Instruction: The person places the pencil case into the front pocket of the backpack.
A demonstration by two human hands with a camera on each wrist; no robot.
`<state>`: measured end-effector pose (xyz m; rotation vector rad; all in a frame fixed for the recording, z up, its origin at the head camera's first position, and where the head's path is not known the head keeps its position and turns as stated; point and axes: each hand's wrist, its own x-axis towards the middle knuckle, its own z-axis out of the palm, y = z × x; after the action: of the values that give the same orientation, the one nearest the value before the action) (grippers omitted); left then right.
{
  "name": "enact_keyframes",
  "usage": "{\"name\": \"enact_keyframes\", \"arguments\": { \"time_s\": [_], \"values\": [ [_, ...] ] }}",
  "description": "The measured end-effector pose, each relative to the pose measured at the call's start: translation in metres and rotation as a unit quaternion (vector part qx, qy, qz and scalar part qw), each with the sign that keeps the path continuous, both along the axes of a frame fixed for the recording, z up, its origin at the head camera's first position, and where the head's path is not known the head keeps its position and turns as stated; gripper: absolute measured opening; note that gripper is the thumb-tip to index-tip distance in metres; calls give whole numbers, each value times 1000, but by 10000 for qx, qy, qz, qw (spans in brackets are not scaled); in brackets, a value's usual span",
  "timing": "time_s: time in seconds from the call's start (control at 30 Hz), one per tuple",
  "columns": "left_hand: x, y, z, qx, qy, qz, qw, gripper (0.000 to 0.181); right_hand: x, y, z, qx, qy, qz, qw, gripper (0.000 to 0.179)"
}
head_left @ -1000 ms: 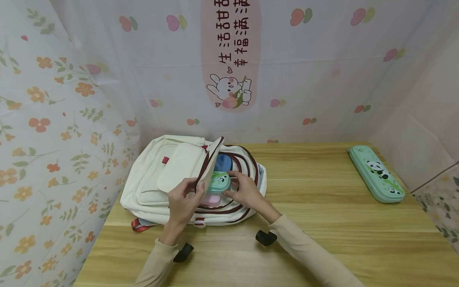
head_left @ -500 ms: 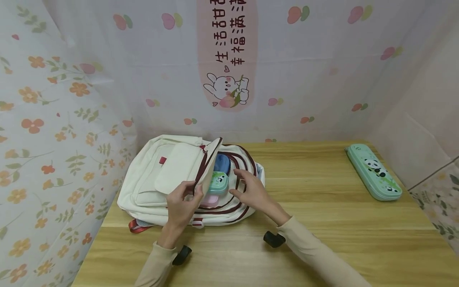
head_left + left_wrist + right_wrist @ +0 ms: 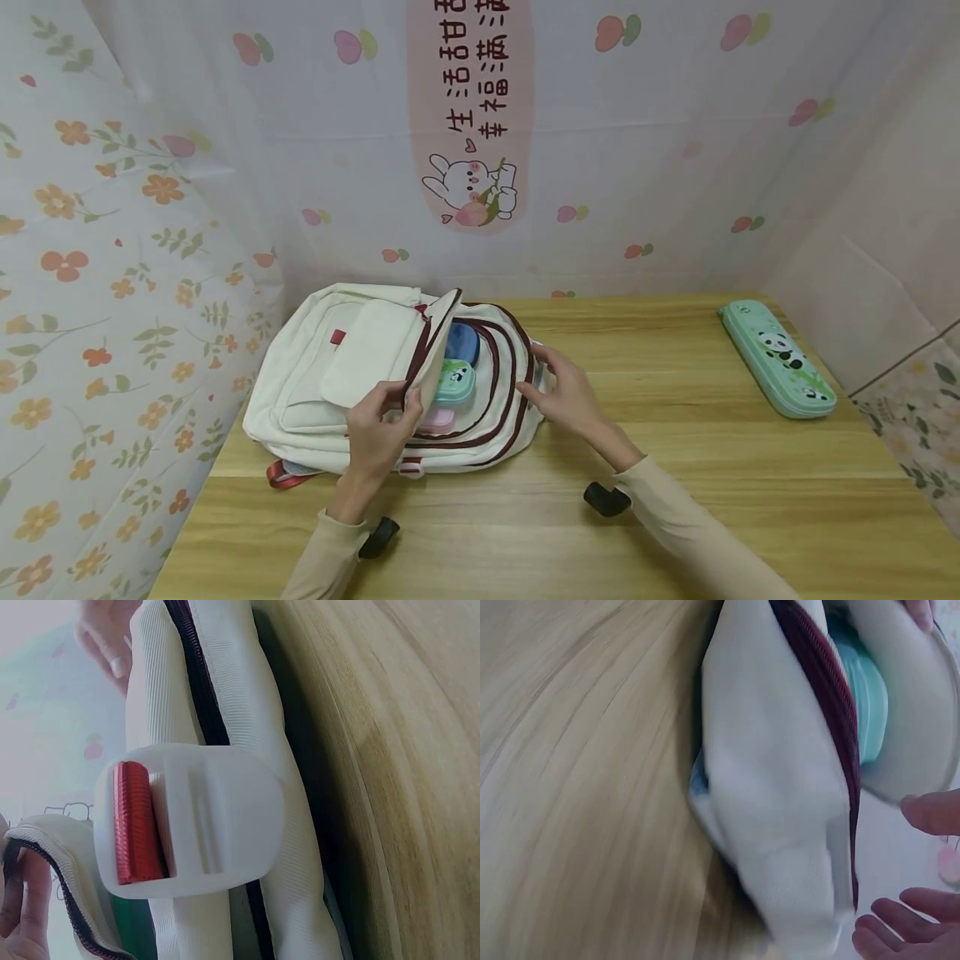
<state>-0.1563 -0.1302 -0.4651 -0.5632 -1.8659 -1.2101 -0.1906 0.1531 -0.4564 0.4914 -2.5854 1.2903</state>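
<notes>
A white backpack (image 3: 300, 358) with dark red zips lies on the table, its front pocket unzipped. My left hand (image 3: 378, 429) pinches the edge of the pocket flap (image 3: 435, 354) and holds it raised. Inside the pocket sit a small mint-green panda case (image 3: 455, 383), a blue rounded item (image 3: 462, 343) and a pink item (image 3: 437, 419), each partly covered by the flap. My right hand (image 3: 566, 396) is at the bag's right end, fingers spread and holding nothing. In the right wrist view its thumb and fingers (image 3: 900, 926) stand apart beside the bag.
A long mint-green panda pencil case (image 3: 780, 358) lies at the table's right side. A white strap buckle (image 3: 232, 817) hangs on the bag's near side. Patterned cloth (image 3: 637, 167) encloses the wooden table (image 3: 675, 500) at the back and sides.
My right hand has let go of the small mint-green case and drawn back to the right, to the backpack's end. The left hand keeps its hold on the flap.
</notes>
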Motion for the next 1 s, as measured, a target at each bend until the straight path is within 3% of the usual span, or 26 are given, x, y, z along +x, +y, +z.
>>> {"name": "enact_keyframes", "arguments": {
  "time_s": [0.5, 0.77, 1.0],
  "values": [
    [1, 1, -3, 80, -126, -34, 9999, 13, 8, 67, -14, 199, -505, -756, 9957, 71],
    [2, 1, -4, 108, -129, -69, 9998, 15, 16, 98, -12, 294, -782, -974, 9917, 72],
    [2, 1, -3, 89, -88, -90, 9999, 15, 22, 126, -13, 292, -700, -1186, 9900, 72]
  ]
}}
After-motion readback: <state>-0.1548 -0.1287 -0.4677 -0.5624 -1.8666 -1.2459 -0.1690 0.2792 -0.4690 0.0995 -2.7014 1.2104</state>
